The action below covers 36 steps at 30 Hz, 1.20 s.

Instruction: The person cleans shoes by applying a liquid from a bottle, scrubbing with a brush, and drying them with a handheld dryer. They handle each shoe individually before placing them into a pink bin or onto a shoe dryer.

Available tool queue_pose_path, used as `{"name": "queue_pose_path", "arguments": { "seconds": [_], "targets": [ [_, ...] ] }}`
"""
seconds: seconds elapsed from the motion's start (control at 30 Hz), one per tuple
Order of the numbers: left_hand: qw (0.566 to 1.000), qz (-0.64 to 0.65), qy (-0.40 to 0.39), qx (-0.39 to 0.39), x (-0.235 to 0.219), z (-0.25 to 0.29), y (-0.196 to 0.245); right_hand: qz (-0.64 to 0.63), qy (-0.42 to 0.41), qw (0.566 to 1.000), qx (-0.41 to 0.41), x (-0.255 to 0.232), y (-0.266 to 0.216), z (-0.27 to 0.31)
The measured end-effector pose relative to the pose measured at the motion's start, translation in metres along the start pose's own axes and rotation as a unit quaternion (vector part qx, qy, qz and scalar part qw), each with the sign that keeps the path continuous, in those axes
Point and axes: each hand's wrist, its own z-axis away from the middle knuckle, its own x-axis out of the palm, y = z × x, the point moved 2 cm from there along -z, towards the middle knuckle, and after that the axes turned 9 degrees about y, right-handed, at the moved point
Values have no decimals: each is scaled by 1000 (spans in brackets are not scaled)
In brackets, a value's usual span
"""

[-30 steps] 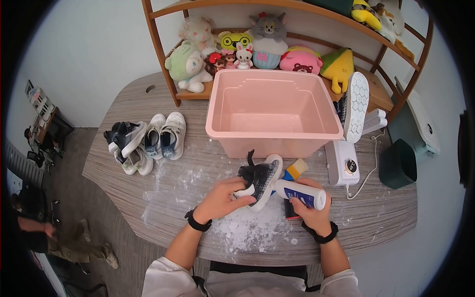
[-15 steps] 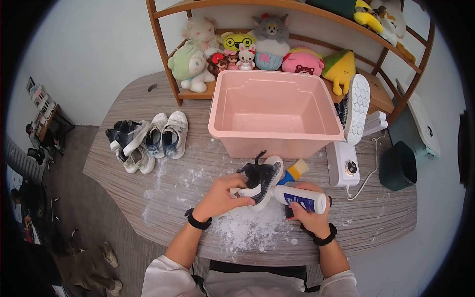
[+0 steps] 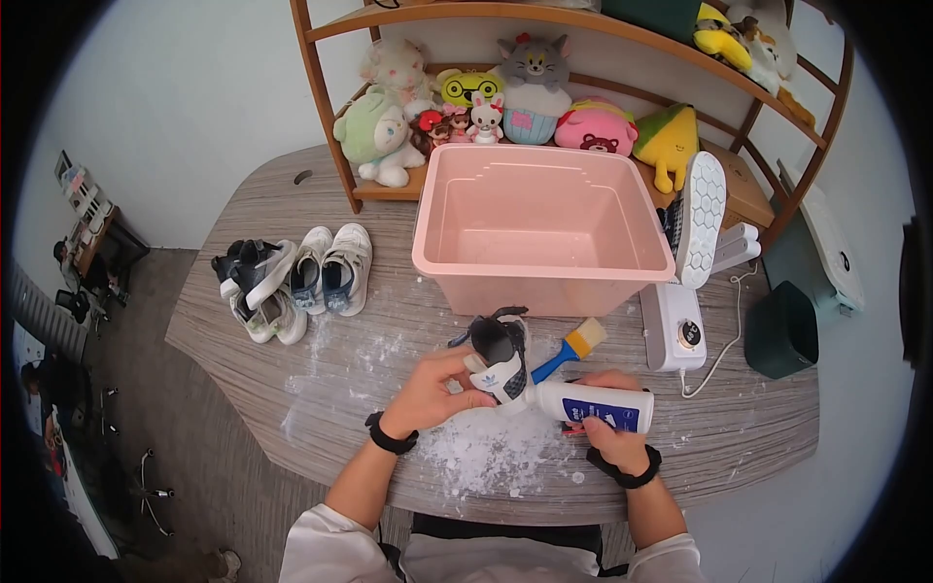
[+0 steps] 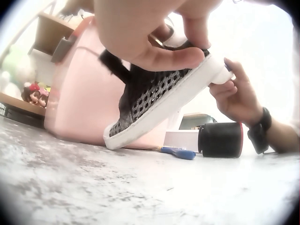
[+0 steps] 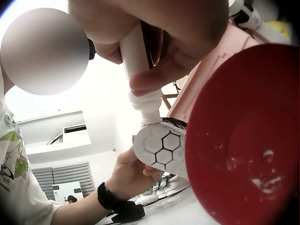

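Across the far side of the table [image 3: 248, 209] stands a shelf [image 3: 397, 188] with plush toys [image 3: 535, 78] on its lower board. A tub [image 3: 505, 291] sits before it. Several shoes [image 3: 345, 277] lie on the table left of the tub. Right of the tub is a device [image 3: 669, 335], with a single shoe [image 3: 702, 219] at its far end and a bin [image 3: 780, 330] farther right. In front of the tub, the left hand [image 3: 432, 387] holds a sneaker [image 3: 501, 374]; right of it is a bottle [image 3: 607, 408] in the right hand [image 3: 620, 439]. A brush [image 3: 569, 348] lies between tub and bottle.
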Motion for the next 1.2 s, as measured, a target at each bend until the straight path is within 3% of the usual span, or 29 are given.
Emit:
{"name": "queue_pose_path", "arguments": {
  "seconds": [0.1,0.2,0.27,0.3,0.37,0.7,0.93,1.2],
  "targets": [
    [999,-38,4,15,2,0,1,-10,-10,1000,2,0,-3,0],
    [998,-50,14,34,3,1,-1,47,-6,997,-60,0,-5,-4],
    [998,-47,16,27,3,2,-1,111,-27,971,-211,2,-11,-7],
    [999,-43,18,20,3,2,-1,110,-27,971,-212,2,-13,-7],
    [999,-42,25,24,4,2,-3,180,-70,937,-291,7,-21,-3],
    [996,-40,40,64,8,3,-8,252,-47,895,-365,11,-34,1],
    [995,-55,49,66,8,4,-7,273,-88,862,-417,23,-41,11],
    [991,-60,81,89,5,4,-2,299,-42,853,-425,18,-30,13]
  ]
}}
